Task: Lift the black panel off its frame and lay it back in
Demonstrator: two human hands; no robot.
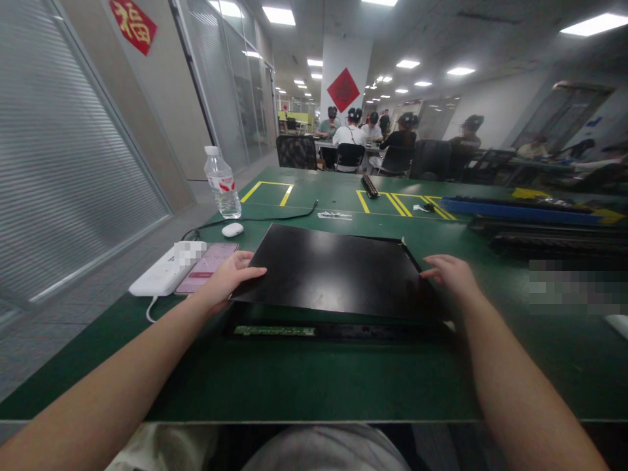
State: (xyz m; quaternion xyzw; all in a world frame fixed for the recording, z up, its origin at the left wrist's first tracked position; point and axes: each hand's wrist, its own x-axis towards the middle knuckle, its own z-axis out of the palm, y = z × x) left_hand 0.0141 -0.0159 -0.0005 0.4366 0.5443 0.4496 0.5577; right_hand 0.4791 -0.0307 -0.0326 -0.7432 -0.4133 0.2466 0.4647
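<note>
A glossy black screen panel (324,271) lies tilted over a black frame (377,331) on the green table. Its near edge is raised, and a green circuit strip (275,331) shows in the frame below. My left hand (234,278) grips the panel's left edge, thumb on top and the other fingers partly hidden. At the opposite edge, my right hand (451,278) has thumb and bent fingers closed on the panel's side; the exact contact is hard to see. The frame's far right corner shows behind the panel.
Left of the panel are a phone (206,267), a white power bank (164,271), a white earbud case (232,229) and a water bottle (222,183). A black cable (265,218) runs behind. Blue and black strips (520,209) lie right. People sit farther back.
</note>
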